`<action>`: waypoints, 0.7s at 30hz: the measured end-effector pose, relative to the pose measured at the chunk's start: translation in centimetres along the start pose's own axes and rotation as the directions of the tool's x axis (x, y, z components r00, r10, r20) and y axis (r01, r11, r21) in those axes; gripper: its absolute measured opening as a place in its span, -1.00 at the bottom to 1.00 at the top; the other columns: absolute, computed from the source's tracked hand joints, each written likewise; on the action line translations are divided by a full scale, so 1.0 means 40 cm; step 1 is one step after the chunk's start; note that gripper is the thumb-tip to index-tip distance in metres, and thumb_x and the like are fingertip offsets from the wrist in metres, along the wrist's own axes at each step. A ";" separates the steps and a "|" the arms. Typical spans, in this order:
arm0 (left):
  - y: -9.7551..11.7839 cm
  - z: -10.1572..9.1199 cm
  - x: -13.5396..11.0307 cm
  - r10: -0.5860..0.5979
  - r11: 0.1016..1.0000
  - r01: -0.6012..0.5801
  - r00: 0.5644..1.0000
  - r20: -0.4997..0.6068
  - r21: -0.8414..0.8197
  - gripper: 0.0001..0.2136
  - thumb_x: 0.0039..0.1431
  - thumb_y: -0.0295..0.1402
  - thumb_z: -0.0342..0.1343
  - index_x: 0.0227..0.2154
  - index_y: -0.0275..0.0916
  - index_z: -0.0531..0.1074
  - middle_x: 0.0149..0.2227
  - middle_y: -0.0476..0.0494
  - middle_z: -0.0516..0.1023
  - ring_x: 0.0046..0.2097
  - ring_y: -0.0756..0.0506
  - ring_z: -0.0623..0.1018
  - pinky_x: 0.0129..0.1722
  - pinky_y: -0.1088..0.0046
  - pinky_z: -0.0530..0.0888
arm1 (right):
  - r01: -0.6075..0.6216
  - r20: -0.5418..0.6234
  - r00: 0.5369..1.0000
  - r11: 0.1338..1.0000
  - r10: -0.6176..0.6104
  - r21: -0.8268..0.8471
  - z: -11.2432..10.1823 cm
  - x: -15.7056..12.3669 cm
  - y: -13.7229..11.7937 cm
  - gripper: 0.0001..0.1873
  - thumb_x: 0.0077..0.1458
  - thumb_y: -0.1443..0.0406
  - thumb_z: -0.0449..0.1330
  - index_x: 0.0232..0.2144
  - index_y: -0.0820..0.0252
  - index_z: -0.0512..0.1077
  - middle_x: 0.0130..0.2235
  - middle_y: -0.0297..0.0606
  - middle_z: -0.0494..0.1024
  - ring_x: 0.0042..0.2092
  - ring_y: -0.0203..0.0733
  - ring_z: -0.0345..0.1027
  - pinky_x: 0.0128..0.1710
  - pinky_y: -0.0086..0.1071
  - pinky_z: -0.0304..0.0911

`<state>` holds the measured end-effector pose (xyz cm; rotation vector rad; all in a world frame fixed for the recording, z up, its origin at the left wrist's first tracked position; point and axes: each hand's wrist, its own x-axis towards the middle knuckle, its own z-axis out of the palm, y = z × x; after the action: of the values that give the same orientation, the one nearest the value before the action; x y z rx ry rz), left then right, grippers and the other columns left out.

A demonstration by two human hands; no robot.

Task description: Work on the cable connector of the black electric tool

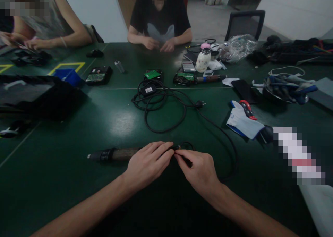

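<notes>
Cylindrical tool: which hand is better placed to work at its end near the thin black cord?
Probably the right hand: it pinches at that end, close to the cord. The left hand lies across the tool's body.

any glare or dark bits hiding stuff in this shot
Head view: pale glare on the green tabletop; head view: dim around the left hand and right hand, fine detail lost; head view: pixel blocks cover patches at top and right.

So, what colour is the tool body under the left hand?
The tool body looks dull brown; it shows in the head view, partly covered.
</notes>
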<state>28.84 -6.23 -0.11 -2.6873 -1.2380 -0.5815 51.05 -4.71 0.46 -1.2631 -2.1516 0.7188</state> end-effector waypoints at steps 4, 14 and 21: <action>0.000 -0.001 0.002 -0.016 1.000 0.016 1.000 -0.018 -0.001 -0.78 0.41 -0.35 0.15 0.04 -0.27 0.50 0.18 -0.21 0.56 0.10 -0.17 0.60 0.13 0.23 0.57 | -0.001 -0.009 1.000 1.000 0.001 0.010 0.002 -0.001 0.000 -0.79 0.35 0.36 0.23 -0.09 0.07 0.66 -0.15 -0.35 0.76 -0.21 -0.14 0.67 -0.19 -0.34 0.44; -0.001 -0.007 0.002 0.004 1.000 -0.004 1.000 -0.011 -0.014 -0.78 0.41 -0.37 0.14 0.05 -0.28 0.49 0.20 -0.25 0.54 0.12 -0.19 0.60 0.12 0.21 0.59 | 0.006 -0.015 1.000 1.000 -0.005 0.006 0.000 0.002 -0.005 -0.77 0.38 0.34 0.19 -0.10 0.09 0.67 -0.15 -0.28 0.76 -0.22 -0.12 0.68 -0.19 -0.32 0.48; 0.000 -0.004 0.000 -0.004 1.000 0.005 1.000 -0.028 0.015 -0.80 0.41 -0.37 0.14 0.02 -0.29 0.49 0.26 -0.29 0.49 0.14 -0.20 0.58 0.13 0.22 0.59 | -0.009 -0.012 1.000 1.000 0.009 0.023 0.001 0.001 -0.003 -0.78 0.36 0.35 0.22 -0.09 0.09 0.67 -0.15 -0.29 0.76 -0.21 -0.12 0.68 -0.20 -0.35 0.48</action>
<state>28.80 -6.26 0.06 -2.6559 -1.2366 -0.6058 50.95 -4.75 0.54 -1.2624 -2.1231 0.7357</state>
